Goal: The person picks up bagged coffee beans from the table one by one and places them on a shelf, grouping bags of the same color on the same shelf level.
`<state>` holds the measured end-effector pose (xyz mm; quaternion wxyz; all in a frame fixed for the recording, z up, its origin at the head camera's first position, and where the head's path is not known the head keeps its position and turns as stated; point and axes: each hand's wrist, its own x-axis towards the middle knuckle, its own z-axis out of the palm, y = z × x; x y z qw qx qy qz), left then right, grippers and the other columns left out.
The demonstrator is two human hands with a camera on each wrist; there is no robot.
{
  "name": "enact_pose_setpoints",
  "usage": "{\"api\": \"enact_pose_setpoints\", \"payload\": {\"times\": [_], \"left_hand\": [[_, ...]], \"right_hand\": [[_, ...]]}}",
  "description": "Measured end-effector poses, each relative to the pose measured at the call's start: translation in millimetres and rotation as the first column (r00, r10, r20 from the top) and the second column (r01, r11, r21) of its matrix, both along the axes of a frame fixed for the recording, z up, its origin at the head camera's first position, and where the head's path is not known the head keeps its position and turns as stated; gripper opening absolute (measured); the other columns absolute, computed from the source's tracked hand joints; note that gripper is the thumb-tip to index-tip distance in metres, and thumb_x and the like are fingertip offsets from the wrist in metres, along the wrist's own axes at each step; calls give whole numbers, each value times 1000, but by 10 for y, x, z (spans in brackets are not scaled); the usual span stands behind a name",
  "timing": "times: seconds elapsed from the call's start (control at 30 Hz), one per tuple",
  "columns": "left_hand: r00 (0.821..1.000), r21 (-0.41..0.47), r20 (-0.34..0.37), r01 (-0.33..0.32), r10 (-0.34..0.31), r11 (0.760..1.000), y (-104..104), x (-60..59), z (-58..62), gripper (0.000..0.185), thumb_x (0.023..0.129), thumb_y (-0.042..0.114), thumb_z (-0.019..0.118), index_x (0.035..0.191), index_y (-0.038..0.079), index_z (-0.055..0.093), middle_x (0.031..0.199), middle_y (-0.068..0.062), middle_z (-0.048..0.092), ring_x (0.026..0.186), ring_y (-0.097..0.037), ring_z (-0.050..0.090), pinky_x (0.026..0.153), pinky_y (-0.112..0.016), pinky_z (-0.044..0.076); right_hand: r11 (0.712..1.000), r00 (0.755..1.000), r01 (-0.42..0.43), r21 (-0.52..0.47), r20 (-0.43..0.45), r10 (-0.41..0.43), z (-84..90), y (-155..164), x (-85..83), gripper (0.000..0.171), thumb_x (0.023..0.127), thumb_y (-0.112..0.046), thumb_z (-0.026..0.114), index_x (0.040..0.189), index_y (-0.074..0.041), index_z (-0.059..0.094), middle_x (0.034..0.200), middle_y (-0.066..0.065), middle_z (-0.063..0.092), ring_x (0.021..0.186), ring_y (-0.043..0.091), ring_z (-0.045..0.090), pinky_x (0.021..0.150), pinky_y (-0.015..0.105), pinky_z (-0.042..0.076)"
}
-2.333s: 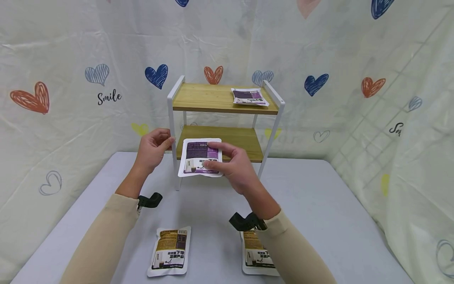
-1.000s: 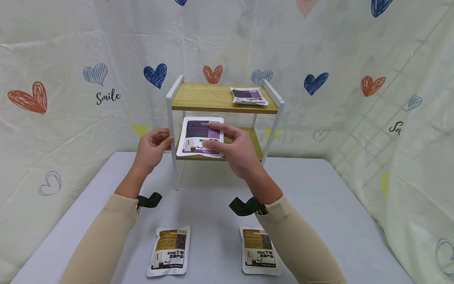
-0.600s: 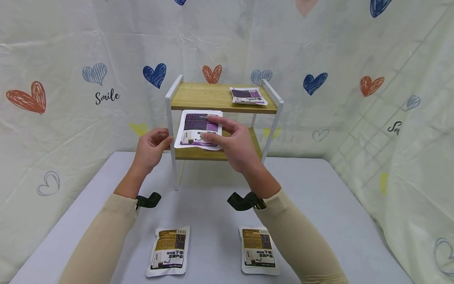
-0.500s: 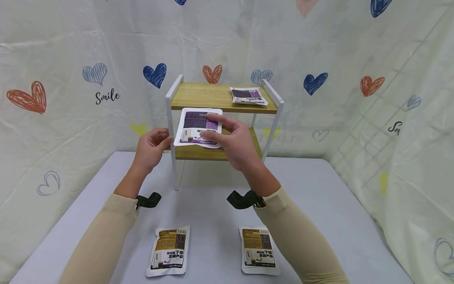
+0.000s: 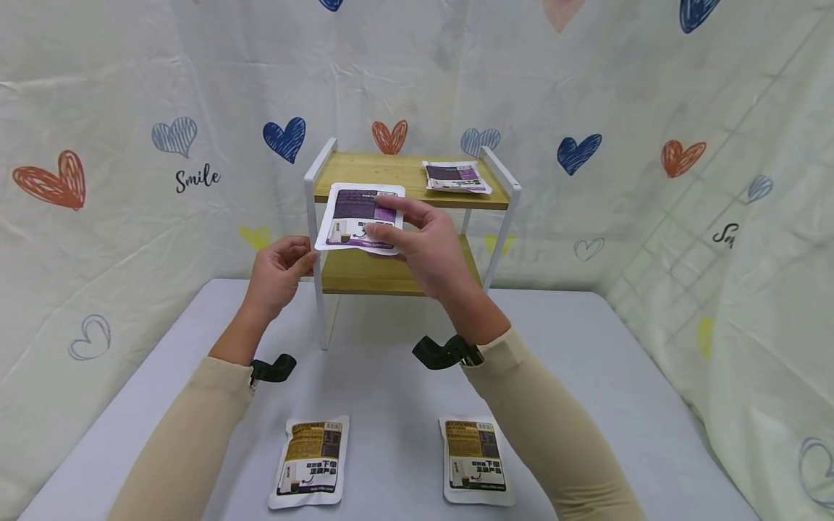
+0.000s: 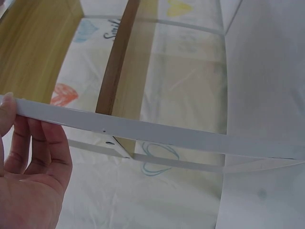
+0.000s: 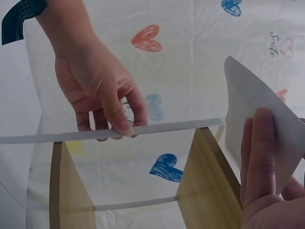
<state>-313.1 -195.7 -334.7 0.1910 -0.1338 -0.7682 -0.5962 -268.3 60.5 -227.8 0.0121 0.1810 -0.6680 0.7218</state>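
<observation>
My right hand pinches the purple packet, held in air at top-shelf edge of the rack; left hand grips its front post. Placing step, I reckon; next calls for clearing the edge.

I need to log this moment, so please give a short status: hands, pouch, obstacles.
Left hand grips the rack post. Right hand pinches the purple pouch, held in front of the top shelf. Another pouch lies at the shelf's right; left part bare.
</observation>
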Motion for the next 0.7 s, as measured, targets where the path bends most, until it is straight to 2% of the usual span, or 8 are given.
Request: {"api": "enact_pose_setpoints", "payload": {"times": [0.2,0.37,0.43,0.5,0.63,0.7], "left_hand": [[1000,-20,7,0,0,1000,1,7,7,41,99,34,69,128,4,65,115,-15,70,95,-12,66,82,-15,58],[1000,-12,0,-3,3,1000,10,11,7,38,98,33,69,125,6,67,106,4,71,95,-13,67,82,-15,58],[1000,-11,-3,-6,6,1000,14,10,6,36,98,32,70,124,8,68,104,7,71,95,-13,67,82,-16,59],[1000,-13,-7,-7,7,1000,14,7,5,35,98,32,70,124,7,68,106,2,72,95,-13,67,82,-16,59],[1000,-23,-9,-3,3,1000,8,-4,-2,37,99,33,69,124,5,66,116,-17,71,94,-12,66,81,-14,58],[1000,-27,-8,-5,5,1000,5,-5,-6,38,99,35,69,124,6,66,118,-21,69,94,-12,66,81,-14,58]], "right_hand": [[996,999,-30,-83,38,33,36,-21,-39,41,91,-6,77,131,-13,71,131,12,60,104,25,71,82,29,63],[989,996,-62,-135,50,70,62,-25,-58,46,89,-2,77,134,-9,68,132,14,57,107,30,70,84,37,63],[987,995,-65,-144,59,74,74,-24,-59,49,88,-1,78,135,-9,67,132,14,56,107,31,71,85,37,63],[988,995,-66,-139,67,76,89,-22,-55,51,87,-1,79,136,-10,66,132,13,55,107,30,71,86,35,63],[991,993,-70,-116,82,80,118,-18,-47,56,85,0,81,137,-11,66,133,14,54,108,30,70,88,33,62],[993,993,-69,-99,88,78,131,-17,-44,58,84,0,81,138,-12,65,134,13,54,110,29,68,90,30,62]]}}
